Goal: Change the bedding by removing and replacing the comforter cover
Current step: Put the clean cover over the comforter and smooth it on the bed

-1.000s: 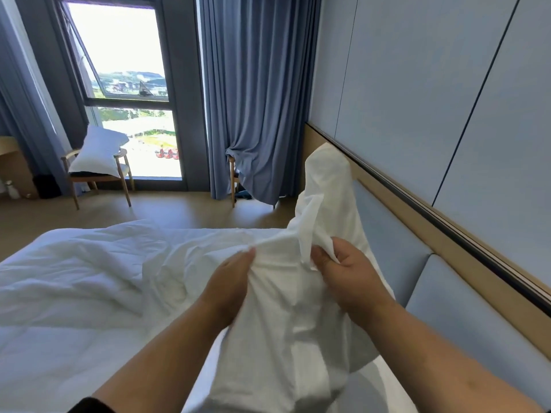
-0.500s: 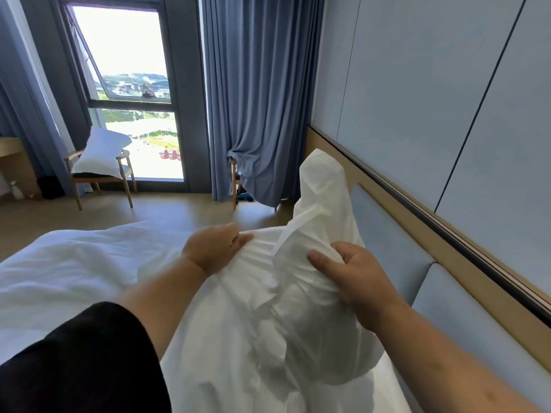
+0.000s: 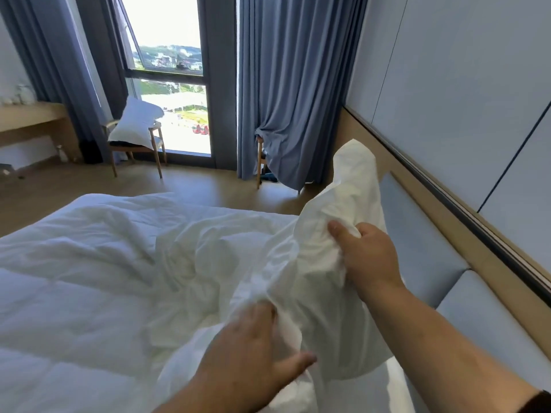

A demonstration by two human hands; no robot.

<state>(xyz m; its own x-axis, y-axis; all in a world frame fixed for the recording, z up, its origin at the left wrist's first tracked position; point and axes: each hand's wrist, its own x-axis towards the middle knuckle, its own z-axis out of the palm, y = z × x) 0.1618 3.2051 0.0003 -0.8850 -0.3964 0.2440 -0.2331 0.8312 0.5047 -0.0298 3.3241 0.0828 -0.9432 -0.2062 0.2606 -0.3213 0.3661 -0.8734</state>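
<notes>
Head view shows the right hand point(image 3: 368, 257) pinching the comforter cover point(image 3: 337, 234) at 3 o'clock, the left hand point(image 3: 250, 350) clutching its folds at 6, likely mid-fitting, with the next move probably a tug along the comforter point(image 3: 74, 263).

No readable text, labels, brands, numbers or signs anywhere in the head view.
</notes>
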